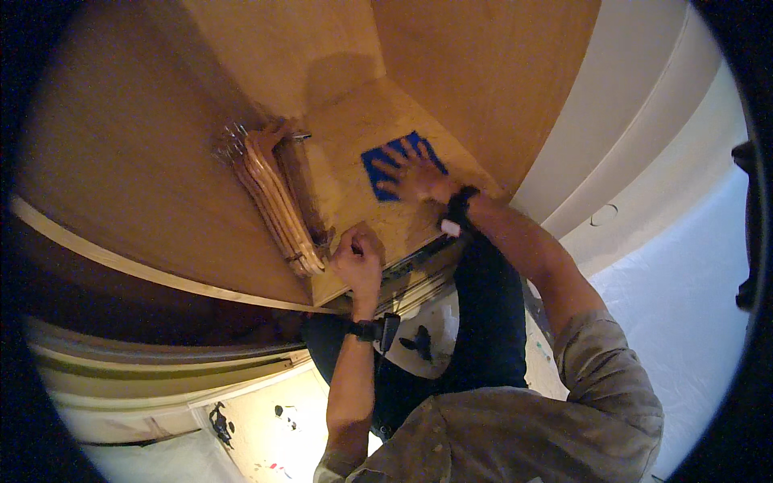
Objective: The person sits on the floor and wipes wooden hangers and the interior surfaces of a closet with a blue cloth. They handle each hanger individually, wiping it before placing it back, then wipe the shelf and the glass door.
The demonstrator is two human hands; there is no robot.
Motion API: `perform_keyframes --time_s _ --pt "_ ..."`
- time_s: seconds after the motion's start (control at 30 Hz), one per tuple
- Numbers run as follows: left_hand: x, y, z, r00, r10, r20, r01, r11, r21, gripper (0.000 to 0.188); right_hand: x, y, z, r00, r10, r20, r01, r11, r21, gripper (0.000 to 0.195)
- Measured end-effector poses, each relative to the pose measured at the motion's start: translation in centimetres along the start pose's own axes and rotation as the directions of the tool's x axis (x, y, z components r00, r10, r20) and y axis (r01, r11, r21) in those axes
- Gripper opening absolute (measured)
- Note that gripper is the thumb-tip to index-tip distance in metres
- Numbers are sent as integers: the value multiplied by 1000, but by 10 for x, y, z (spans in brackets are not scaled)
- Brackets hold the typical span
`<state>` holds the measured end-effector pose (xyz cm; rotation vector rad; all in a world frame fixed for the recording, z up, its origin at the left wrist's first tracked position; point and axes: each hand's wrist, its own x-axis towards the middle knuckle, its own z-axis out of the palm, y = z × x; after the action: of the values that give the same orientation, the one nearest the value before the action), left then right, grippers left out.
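My right hand (416, 175) lies flat with its fingers spread on a blue cloth (377, 163). The cloth rests on the wooden floor panel (344, 175) of a cabinet or closet and shows between and around the fingers. Close to the panel's front edge, my left hand (359, 256) is curled into a loose fist, and I see nothing in it. Just left of that fist stands a bundle of wooden clothes hangers (272, 193) with metal hooks, leaning by the left side panel (151, 151). Both wrists wear dark bands.
A brown side panel (483, 78) rises on the right, and a back panel (290, 42) meets the floor panel. A dark track (420, 256) runs along the front edge. Translucent sheeting (682, 278) hangs or lies at the right. Dark scraps (221, 425) lie on the pale floor (253, 447) below.
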<state>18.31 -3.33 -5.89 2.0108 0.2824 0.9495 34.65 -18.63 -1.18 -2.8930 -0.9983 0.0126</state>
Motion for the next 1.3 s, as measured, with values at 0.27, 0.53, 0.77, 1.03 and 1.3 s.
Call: perform_keyframes --time_s 0.27,0.53,0.77,1.03,1.3 --pt "3 18 -5 987 152 -58 -152 988 17 19 18 -35 -4 997 -66 26 66 998 -24 67" --pt "3 11 -2 998 56 35 -58 997 41 18 -29 8 12 999 -20 -45 16 995 -98 67" --pt "9 25 -2 955 190 227 -236 952 197 12 17 73 9 973 226 -47 -228 974 -21 69" --pt "15 31 -13 929 106 354 -213 937 278 11 -57 67 3 969 155 -190 -172 982 -75 65" --pt "10 9 -12 920 52 388 -141 969 203 17 -132 22 11 897 294 -330 -316 949 -13 58"
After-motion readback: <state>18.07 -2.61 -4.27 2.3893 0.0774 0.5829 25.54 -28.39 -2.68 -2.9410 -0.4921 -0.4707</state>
